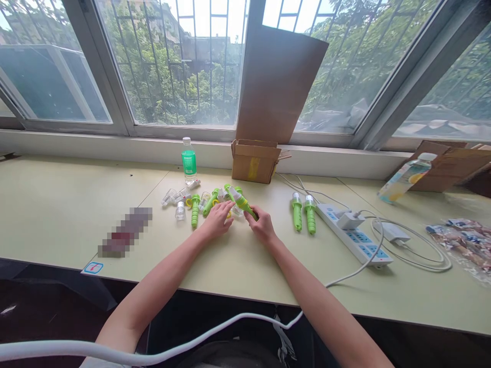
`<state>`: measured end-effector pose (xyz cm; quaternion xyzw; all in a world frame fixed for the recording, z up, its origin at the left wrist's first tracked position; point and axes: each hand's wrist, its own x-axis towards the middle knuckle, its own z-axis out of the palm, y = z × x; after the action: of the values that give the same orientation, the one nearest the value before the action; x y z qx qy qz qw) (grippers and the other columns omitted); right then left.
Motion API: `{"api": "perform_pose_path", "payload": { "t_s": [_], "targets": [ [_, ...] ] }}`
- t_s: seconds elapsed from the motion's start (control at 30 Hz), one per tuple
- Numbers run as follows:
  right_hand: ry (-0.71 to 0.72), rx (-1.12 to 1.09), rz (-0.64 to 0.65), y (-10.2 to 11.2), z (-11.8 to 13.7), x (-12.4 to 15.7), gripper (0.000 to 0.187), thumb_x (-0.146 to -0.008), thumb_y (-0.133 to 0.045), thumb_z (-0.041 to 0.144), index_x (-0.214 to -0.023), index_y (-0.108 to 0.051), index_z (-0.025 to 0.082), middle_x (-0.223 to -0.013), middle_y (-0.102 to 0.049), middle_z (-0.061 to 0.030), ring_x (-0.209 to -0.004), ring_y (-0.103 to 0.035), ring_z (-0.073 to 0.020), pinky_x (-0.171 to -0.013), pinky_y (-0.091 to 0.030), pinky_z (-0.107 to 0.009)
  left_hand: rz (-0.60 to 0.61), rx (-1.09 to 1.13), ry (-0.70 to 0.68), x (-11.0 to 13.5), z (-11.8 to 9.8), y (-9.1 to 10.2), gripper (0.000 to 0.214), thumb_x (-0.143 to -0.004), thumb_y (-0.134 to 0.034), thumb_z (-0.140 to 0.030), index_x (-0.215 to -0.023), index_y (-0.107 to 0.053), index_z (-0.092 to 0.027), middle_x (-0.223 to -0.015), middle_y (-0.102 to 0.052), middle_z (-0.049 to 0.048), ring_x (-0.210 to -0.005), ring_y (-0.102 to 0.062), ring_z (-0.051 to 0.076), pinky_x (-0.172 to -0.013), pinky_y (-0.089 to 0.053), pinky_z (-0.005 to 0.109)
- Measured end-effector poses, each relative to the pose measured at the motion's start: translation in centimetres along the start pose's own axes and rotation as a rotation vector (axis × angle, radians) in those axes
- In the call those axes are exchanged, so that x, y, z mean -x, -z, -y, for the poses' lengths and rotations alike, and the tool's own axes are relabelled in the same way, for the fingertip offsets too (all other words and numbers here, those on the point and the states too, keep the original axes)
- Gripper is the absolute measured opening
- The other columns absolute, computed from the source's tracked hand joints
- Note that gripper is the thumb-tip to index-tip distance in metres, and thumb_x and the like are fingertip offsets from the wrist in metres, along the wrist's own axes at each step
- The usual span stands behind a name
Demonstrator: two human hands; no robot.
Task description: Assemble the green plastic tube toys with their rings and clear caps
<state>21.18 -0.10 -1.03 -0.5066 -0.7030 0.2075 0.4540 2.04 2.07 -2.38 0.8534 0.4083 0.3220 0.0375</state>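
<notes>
My right hand (263, 223) is closed around the green ribbed handle of a small toy flashlight (241, 200), which tilts up to the left with its pale head end away from me. My left hand (219, 220) reaches over loose parts with its fingers stretched out and apart, its fingertips close to the flashlight's head; whether they touch it I cannot tell. Under and beyond it lie other green handles (195, 210) and clear plastic caps (180, 210), partly hidden by the hand. Two flashlights with clear tops (297, 212) lie side by side right of my right hand.
Behind the parts stand a green-labelled bottle (189, 162) and an open cardboard box (251, 162). A white power strip (353, 235) with coiled cables lies right, near a tilted bottle (406, 178) and a plastic-wrapped bundle (464, 243). A blurred dark item (126, 232) lies left. A white cable (215, 323) crosses in front.
</notes>
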Motion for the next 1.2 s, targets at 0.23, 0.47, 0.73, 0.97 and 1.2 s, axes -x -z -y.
{"api": "perform_pose_path", "payload": {
  "t_s": [0.23,0.47,0.73,0.97,1.2],
  "targets": [
    [-0.004,-0.016,-0.004,-0.1,-0.2,0.0,0.034,-0.083,-0.05,0.046,-0.096,-0.062,0.017,-0.07,-0.062,-0.0024,-0.058,-0.054,-0.0144,-0.054,-0.04,-0.024,0.028,-0.098,0.089,0.0,0.2,-0.3,0.056,-0.083,-0.051,-0.027,-0.136,-0.034,-0.022,-0.128,-0.046,0.0123,-0.117,-0.046,0.028,-0.096,-0.04,0.045],
    [-0.002,-0.024,-0.013,0.0,-0.1,-0.1,0.033,-0.082,-0.05,0.046,-0.095,-0.062,0.018,-0.066,-0.059,-0.0017,-0.057,-0.052,-0.0145,-0.054,-0.039,-0.025,0.076,-0.212,0.109,0.1,-0.2,-0.1,0.052,-0.083,-0.048,-0.028,-0.134,-0.037,-0.02,-0.13,-0.043,0.0135,-0.121,-0.042,0.029,-0.101,-0.036,0.045],
    [-0.003,-0.029,-0.009,-0.1,-0.2,-0.1,0.034,-0.082,-0.05,0.046,-0.096,-0.062,0.017,-0.07,-0.061,-0.0028,-0.059,-0.054,-0.015,-0.055,-0.04,-0.025,0.138,-0.259,0.019,0.0,-0.9,-0.4,0.059,-0.083,-0.039,-0.017,-0.141,-0.025,-0.02,-0.147,-0.031,0.0089,-0.137,-0.023,0.026,-0.111,-0.021,0.049],
    [0.004,-0.017,-0.017,-0.1,-0.2,-0.1,0.033,-0.082,-0.05,0.047,-0.094,-0.062,0.018,-0.066,-0.06,-0.0017,-0.056,-0.051,-0.0139,-0.053,-0.038,-0.024,0.089,-0.328,0.026,0.1,-1.0,-0.2,0.052,-0.083,-0.041,-0.018,-0.135,-0.038,-0.021,-0.131,-0.042,0.0148,-0.123,-0.038,0.03,-0.105,-0.028,0.05],
    [0.0,-0.018,-0.012,-0.2,-0.3,-0.1,0.032,-0.082,-0.05,0.046,-0.094,-0.062,0.018,-0.068,-0.061,-0.0015,-0.057,-0.052,-0.0139,-0.053,-0.038,-0.024,0.066,-0.318,0.039,0.2,-1.1,-0.3,0.045,-0.082,-0.044,-0.02,-0.127,-0.044,-0.021,-0.137,-0.036,0.0146,-0.129,-0.032,0.031,-0.108,-0.023,0.054]
  ]
}}
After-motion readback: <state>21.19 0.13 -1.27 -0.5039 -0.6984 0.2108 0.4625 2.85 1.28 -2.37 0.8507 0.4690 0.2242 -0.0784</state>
